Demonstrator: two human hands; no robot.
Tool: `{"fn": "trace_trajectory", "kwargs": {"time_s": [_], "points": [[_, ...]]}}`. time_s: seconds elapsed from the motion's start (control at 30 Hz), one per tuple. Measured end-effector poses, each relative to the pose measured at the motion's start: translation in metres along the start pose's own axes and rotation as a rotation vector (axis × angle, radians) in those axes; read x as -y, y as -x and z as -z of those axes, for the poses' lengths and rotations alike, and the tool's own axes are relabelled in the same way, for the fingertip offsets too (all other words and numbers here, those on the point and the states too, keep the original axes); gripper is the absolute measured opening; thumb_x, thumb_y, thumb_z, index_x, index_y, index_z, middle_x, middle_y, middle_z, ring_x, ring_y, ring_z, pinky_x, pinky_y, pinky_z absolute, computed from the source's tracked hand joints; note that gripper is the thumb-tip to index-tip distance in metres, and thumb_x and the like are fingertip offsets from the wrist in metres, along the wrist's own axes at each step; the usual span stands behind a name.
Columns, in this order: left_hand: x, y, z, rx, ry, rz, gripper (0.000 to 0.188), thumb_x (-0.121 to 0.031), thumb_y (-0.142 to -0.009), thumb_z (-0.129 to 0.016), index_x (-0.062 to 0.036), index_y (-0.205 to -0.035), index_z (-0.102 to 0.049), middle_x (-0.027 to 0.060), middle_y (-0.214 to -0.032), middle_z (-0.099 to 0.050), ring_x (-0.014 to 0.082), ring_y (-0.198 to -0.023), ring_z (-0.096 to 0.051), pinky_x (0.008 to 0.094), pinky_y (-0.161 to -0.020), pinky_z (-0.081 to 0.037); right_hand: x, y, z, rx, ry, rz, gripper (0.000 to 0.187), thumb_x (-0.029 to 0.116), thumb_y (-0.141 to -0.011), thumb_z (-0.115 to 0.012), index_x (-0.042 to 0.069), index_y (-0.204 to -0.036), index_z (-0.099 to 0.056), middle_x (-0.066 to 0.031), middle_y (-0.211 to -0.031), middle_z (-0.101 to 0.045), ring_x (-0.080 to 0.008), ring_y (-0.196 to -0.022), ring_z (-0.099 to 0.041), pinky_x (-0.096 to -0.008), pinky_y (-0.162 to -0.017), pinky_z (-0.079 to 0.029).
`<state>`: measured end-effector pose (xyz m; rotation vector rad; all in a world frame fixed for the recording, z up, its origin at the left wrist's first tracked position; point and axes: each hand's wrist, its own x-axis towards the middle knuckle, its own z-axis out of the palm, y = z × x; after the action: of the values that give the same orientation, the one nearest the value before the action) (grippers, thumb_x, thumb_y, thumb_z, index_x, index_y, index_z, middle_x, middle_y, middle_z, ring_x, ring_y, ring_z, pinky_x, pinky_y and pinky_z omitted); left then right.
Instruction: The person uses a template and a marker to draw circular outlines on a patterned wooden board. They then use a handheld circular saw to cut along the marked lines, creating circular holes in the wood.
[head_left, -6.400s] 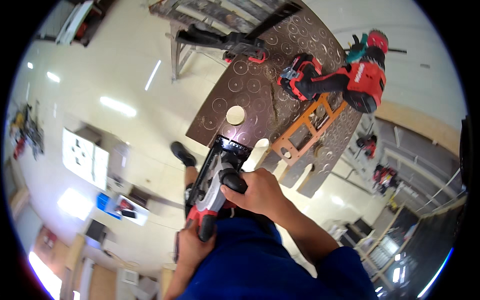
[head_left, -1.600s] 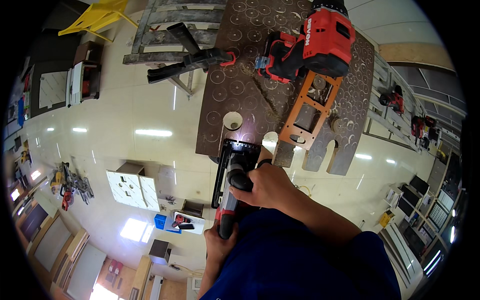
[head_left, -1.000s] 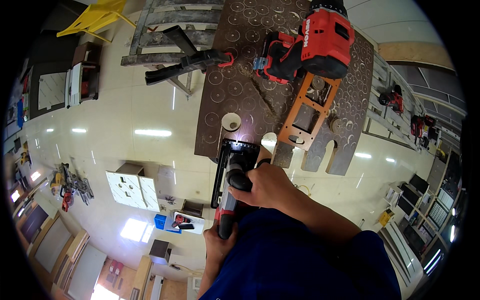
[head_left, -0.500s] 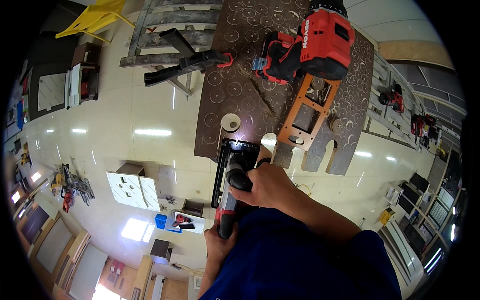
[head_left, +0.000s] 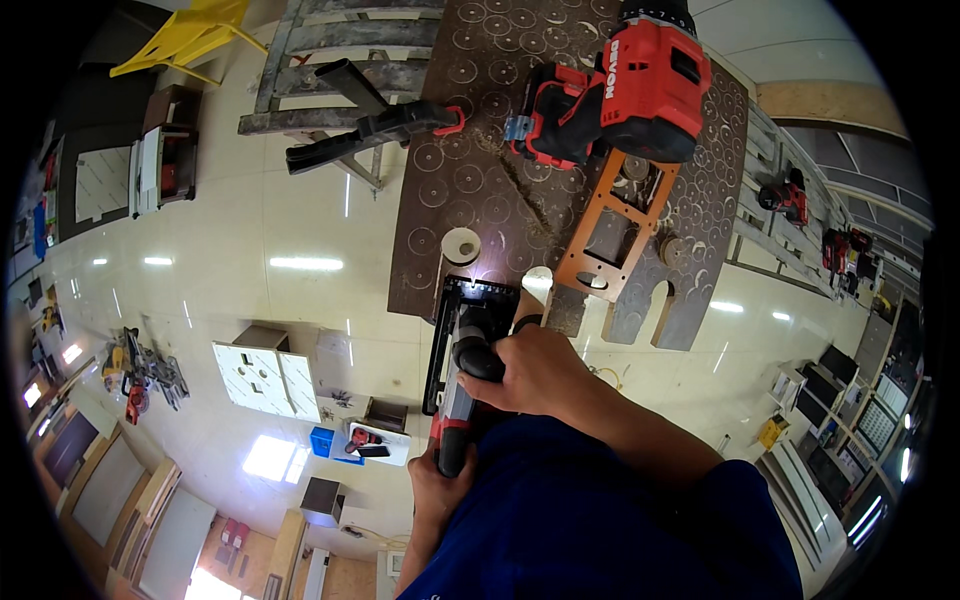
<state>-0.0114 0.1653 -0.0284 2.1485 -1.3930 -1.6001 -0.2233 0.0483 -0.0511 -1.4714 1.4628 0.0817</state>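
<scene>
Both my hands are on a red, grey and black power saw (head_left: pixel 462 380). Its black base lies against the near edge of a brown board (head_left: pixel 430 185) marked with many circles, and a light glows at its front. My right hand (head_left: pixel 535 370) is wrapped round the black front knob. Lower down, my left hand (head_left: pixel 438 492) closes round the rear handle. Just ahead of the saw is a pale round opening (head_left: pixel 461 246) in the board. A second rounded pale opening (head_left: pixel 537 282) shows beside my right hand. The blade is hidden.
An orange template (head_left: pixel 612 235) lies on the board, with a red cordless drill (head_left: pixel 652 85) above it. At the left edge sits a black clamp (head_left: pixel 375 125). Sawdust lies along a groove (head_left: pixel 525 195). U-shaped notches cut the near right edge. A yellow chair (head_left: pixel 190 38) stands far left.
</scene>
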Motion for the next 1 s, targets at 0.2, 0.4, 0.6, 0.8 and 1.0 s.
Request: {"fn": "trace_trajectory", "kwargs": {"time_s": [0.2, 0.4, 0.6, 0.8, 1.0], "points": [[0.0008, -0.0006, -0.0003, 0.002, -0.011, -0.002, 0.026, -0.022, -0.082, -0.078, 0.0017, -0.086, -0.068, 0.0172, -0.055, -0.06, 0.0259, -0.048, -0.064, 0.0369, -0.051, -0.049, -0.0007, -0.0002, 0.0003, -0.007, -0.003, 0.005, 0.06, 0.059, -0.081, -0.068, 0.001, -0.067, -0.07, -0.0211, -0.058, -0.063, -0.0418, -0.061, -0.067, -0.0485, -0.062, -0.056], [0.0018, -0.0012, -0.0008, 0.0, -0.016, -0.003, 0.026, -0.022, -0.082, -0.078, 0.0012, -0.086, -0.068, 0.0173, -0.056, -0.06, 0.0265, -0.049, -0.065, 0.037, -0.051, -0.049, 0.0008, -0.0007, 0.0033, 0.011, -0.011, -0.011, 0.06, 0.06, -0.081, -0.068, 0.001, -0.069, -0.071, -0.0214, -0.059, -0.063, -0.0416, -0.061, -0.067, -0.0488, -0.063, -0.056], [0.003, -0.001, -0.0014, 0.001, -0.021, 0.006, 0.026, -0.022, -0.082, -0.078, 0.0009, -0.086, -0.068, 0.0164, -0.055, -0.059, 0.026, -0.048, -0.064, 0.0366, -0.05, -0.049, 0.0021, -0.0005, 0.0053, 0.013, 0.005, -0.012, 0.06, 0.06, -0.082, -0.068, 0.001, -0.069, -0.071, -0.0214, -0.06, -0.064, -0.0418, -0.062, -0.067, -0.049, -0.063, -0.056], [0.0039, -0.0012, -0.0015, -0.004, -0.002, -0.017, 0.025, -0.021, -0.082, -0.079, 0.0008, -0.087, -0.068, 0.016, -0.055, -0.059, 0.0258, -0.048, -0.064, 0.0367, -0.05, -0.048, 0.0017, -0.0006, 0.0058, 0.007, -0.016, -0.004, 0.06, 0.059, -0.082, -0.068, 0.001, -0.068, -0.071, -0.0212, -0.059, -0.064, -0.0416, -0.062, -0.067, -0.0488, -0.063, -0.056], [0.0015, -0.0017, -0.0016, -0.008, 0.024, -0.034, 0.024, -0.02, -0.082, -0.079, 0.0006, -0.089, -0.068, 0.0163, -0.056, -0.059, 0.0265, -0.048, -0.064, 0.0366, -0.05, -0.049, 0.0026, -0.0008, 0.0076, 0.004, -0.029, -0.003, 0.06, 0.059, -0.082, -0.069, 0.0, -0.068, -0.071, -0.0212, -0.059, -0.063, -0.0415, -0.061, -0.067, -0.0486, -0.063, -0.056]]}}
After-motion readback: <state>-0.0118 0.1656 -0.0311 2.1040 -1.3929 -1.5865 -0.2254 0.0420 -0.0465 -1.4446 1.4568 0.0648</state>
